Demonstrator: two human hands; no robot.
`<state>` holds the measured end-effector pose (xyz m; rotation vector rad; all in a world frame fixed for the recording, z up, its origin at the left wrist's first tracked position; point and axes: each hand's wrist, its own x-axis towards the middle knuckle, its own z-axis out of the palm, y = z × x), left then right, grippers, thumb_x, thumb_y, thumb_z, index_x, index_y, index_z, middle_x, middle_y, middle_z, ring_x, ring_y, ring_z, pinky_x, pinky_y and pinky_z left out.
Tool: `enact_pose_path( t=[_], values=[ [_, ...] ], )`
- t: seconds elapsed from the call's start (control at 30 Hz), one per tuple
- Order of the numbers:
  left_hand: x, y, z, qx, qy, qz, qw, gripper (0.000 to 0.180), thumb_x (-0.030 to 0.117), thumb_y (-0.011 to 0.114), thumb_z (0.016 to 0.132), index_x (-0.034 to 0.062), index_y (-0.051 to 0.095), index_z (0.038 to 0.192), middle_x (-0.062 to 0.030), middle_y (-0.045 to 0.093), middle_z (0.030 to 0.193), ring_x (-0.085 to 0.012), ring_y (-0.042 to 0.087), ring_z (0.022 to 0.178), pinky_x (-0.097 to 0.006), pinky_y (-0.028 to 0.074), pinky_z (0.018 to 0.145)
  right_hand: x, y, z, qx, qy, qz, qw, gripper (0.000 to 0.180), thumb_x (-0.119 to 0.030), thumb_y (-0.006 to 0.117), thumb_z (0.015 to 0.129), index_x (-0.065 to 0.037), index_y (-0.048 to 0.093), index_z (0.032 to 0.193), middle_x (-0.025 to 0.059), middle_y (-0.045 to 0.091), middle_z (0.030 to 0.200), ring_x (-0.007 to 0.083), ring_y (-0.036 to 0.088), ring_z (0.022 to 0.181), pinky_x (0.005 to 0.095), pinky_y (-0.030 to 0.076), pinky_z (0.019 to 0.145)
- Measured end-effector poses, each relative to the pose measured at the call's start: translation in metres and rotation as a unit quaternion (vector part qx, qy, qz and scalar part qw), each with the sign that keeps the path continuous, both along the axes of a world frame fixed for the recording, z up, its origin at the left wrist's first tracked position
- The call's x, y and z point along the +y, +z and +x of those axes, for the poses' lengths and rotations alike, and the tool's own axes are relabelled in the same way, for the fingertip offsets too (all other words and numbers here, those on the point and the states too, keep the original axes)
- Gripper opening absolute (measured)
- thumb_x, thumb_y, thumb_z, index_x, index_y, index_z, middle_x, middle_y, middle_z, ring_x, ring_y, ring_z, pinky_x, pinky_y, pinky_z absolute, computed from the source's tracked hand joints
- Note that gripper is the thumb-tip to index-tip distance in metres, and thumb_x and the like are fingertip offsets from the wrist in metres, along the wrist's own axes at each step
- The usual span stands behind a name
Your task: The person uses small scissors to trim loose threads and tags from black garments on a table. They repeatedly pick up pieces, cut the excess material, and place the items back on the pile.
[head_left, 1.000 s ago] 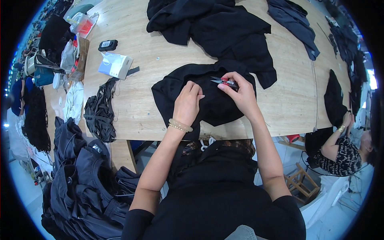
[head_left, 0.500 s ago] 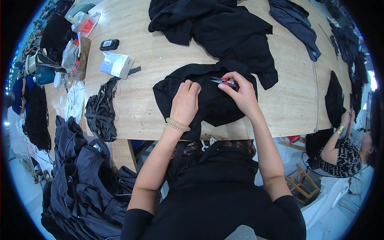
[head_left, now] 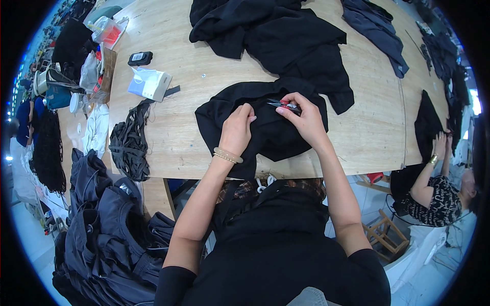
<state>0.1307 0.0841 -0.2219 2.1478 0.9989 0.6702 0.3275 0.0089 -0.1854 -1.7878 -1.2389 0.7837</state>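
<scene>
A crumpled black garment (head_left: 278,135) lies on the table in front of me, one part hanging over the near edge. My left hand (head_left: 236,132), with two bracelets on its wrist, is closed on its left part; fingers and thumb pinch together at the cloth. Just what lies between those fingertips is hidden. In my right hand (head_left: 308,122) is a small pair of thread snips (head_left: 289,106), red and dark with pointed metal blades. The blades point left toward my left hand, over the garment and a short way from the left fingertips.
More black cloth (head_left: 286,41) lies beyond. To the left are a tissue pack (head_left: 149,84), a black box-shaped device (head_left: 140,58) and tangled dark strips (head_left: 130,140). Dark garments (head_left: 112,224) are heaped at lower left. Another person (head_left: 439,196) works at the right by a wooden stool (head_left: 386,235).
My left hand has turned slightly, so its thumb now shows against the fingers. The snips and right hand have shifted a little left. At the right, the other person's hands moved slightly.
</scene>
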Motion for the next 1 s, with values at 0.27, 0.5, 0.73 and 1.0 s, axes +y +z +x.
enact_pose_path(
  t=[0.27,0.5,0.73,1.0],
  values=[
    [0.004,0.001,0.002,-0.031,0.067,-0.144,0.987,0.005,0.001,0.051,0.099,-0.0009,0.049,0.096,-0.0150,0.071,0.081,-0.0239,0.073,0.076,-0.033,0.056,0.065,-0.001,-0.019,0.001,-0.030,0.004,-0.011,0.999,0.035,-0.031,0.077,0.084,-0.003,0.065,0.101,0.0099,0.069,0.096,0.0241,0.067,0.085,0.0332,0.050,0.076],
    [-0.005,0.017,-0.012,-0.051,-0.043,-0.161,0.985,0.007,0.005,0.054,0.099,-0.0008,0.052,0.096,-0.0121,0.071,0.077,-0.0225,0.072,0.075,-0.033,0.056,0.069,-0.003,-0.023,0.003,-0.035,0.007,-0.009,0.999,0.034,-0.031,0.077,0.084,-0.003,0.065,0.100,0.0099,0.069,0.095,0.0245,0.066,0.083,0.0337,0.050,0.075],
    [-0.030,0.048,-0.032,0.053,-0.179,-0.246,0.951,0.013,0.012,0.068,0.090,-0.0003,0.064,0.093,-0.0113,0.065,0.075,-0.0243,0.066,0.069,-0.034,0.050,0.066,-0.004,-0.026,0.006,-0.006,0.004,-0.012,1.000,0.033,-0.029,0.077,0.084,-0.003,0.066,0.100,0.0087,0.068,0.086,0.0195,0.064,0.078,0.0309,0.049,0.073],
    [-0.003,-0.004,0.021,0.059,0.129,-0.021,0.990,0.017,0.016,0.073,0.086,0.0012,0.066,0.093,-0.0117,0.058,0.084,-0.0305,0.062,0.075,-0.038,0.050,0.067,-0.002,-0.023,0.003,0.010,-0.002,0.000,1.000,0.031,-0.028,0.078,0.084,-0.003,0.067,0.099,0.0076,0.067,0.081,0.0159,0.062,0.075,0.0295,0.049,0.072]
  ],
)
